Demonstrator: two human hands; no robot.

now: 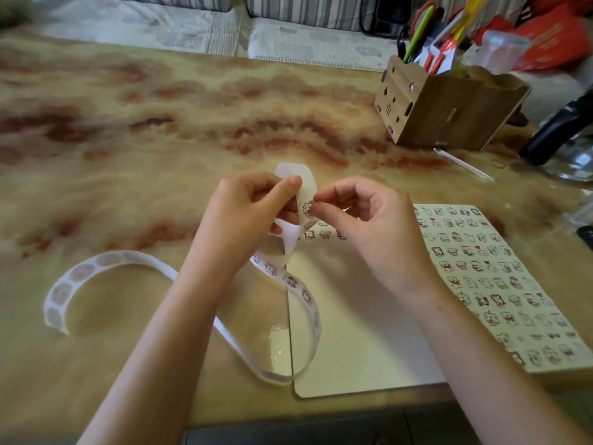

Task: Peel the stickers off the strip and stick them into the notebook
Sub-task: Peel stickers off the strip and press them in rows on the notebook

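**Item 1. Notebook** [353, 332]. Lies open at the desk's [160, 123] near edge, right of centre. The left page is bare except for a short row of stickers [324, 234] along its top. The right page [481, 268] is covered in rows of small cartoon stickers.

**Item 2. Strip** [80, 274]. One long ribbon of white backing. It arcs across the desk's near-left part, loops over the notebook's left edge, then rises to the hands.

**Item 3. Left hand** [244, 213]. Held above the notebook's far-left corner. The fingers are curled, and thumb and forefinger pinch the raised strip.

**Item 4. Right hand** [369, 220]. Just beside the left hand. The thumb and forefinger tips are pressed together on the edge of the sticker. The other fingers are loosely curled and hold nothing.

**Item 5. Sticker** [308, 207]. A small cartoon figure on the raised strip, between the two hands. Whether its edge has lifted yet cannot be told.

**Handling note.** The step in hand looks like the peel.
- Bend the backing sharply away behind the sticker so that its edge stands free.
- Draw it off slowly at a low angle, with the left hand's pinch close by so the strip stays taut.
- Touch only the rim, to spare the adhesive.
- Set it down next in the started row, clear of its neighbours.

**Item 6. Pen holder** [449, 110]. A wooden box full of pens, near the desk's far-right corner.

**Item 7. Striped cushions** [305, 8]. Beyond the desk's far edge.
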